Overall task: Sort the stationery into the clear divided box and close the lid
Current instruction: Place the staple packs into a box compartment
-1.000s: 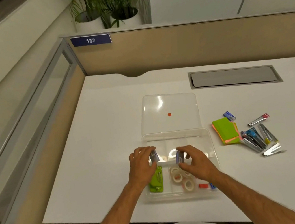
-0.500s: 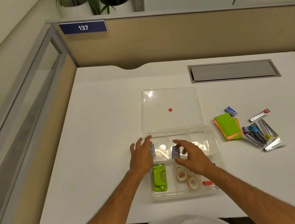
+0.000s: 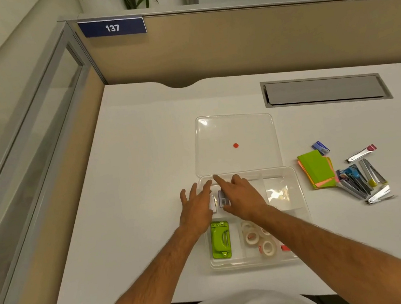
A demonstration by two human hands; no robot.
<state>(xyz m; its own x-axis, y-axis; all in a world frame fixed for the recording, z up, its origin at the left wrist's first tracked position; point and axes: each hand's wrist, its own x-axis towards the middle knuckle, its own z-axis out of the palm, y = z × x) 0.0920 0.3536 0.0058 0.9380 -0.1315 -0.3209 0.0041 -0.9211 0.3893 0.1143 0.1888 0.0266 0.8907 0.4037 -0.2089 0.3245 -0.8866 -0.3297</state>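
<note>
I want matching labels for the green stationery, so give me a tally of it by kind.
Hole punch, in the box: 1
Sticky note pad, on the desk: 1
Total: 2

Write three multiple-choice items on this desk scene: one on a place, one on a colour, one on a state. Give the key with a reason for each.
1. Where do the sticky notes lie?
A. in the clear divided box
B. on the desk to the right of the box
C. on the lid

2. What colour is the dot on the lid?
A. red
B. blue
C. green

3. How is the clear divided box?
A. closed
B. upside down
C. open, lid flat behind it

Key:
1 B, the pad sits on the desk beside the nail clippers.
2 A, a red spot shows at the lid's middle.
3 C, the green hole punch and tape rolls lie uncovered inside.
</note>
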